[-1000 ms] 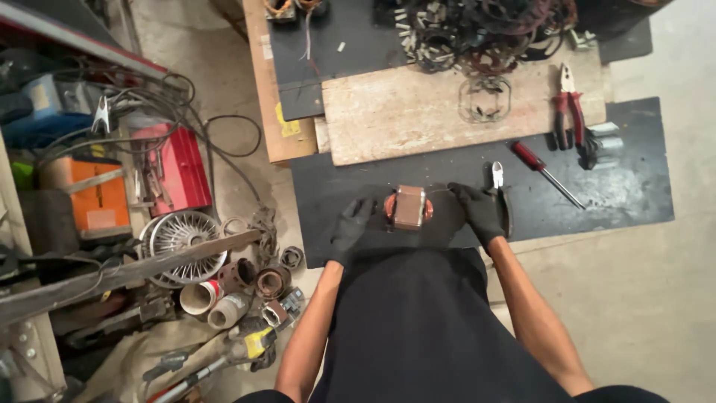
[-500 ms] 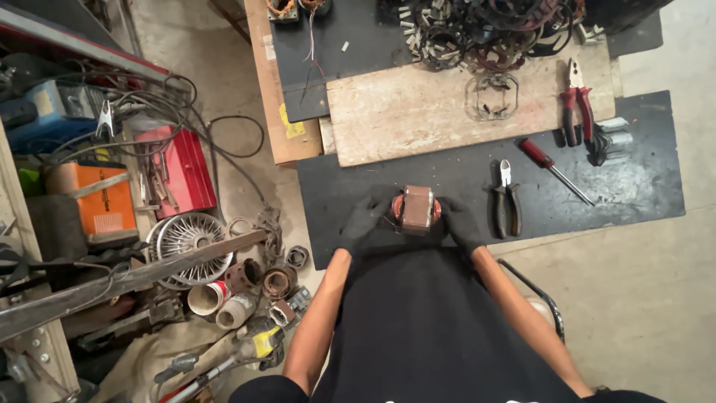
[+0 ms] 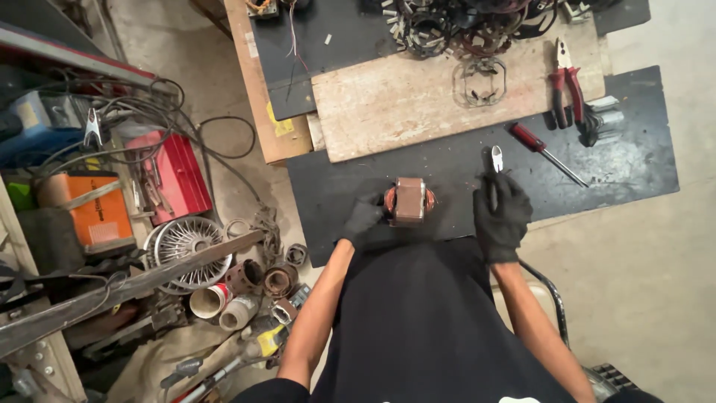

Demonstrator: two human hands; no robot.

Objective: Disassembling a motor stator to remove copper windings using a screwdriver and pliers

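Seen from above, a gloved left hand (image 3: 363, 216) is closed against the side of a boxy rust-brown transformer (image 3: 409, 201) with copper windings at centre frame, on a matte black board (image 3: 626, 168). The gloved right hand (image 3: 502, 213) is closed around small cutters (image 3: 496, 160). A firm brace should keep the block from sliding. Rough wooden planks (image 3: 395, 101) lie above.
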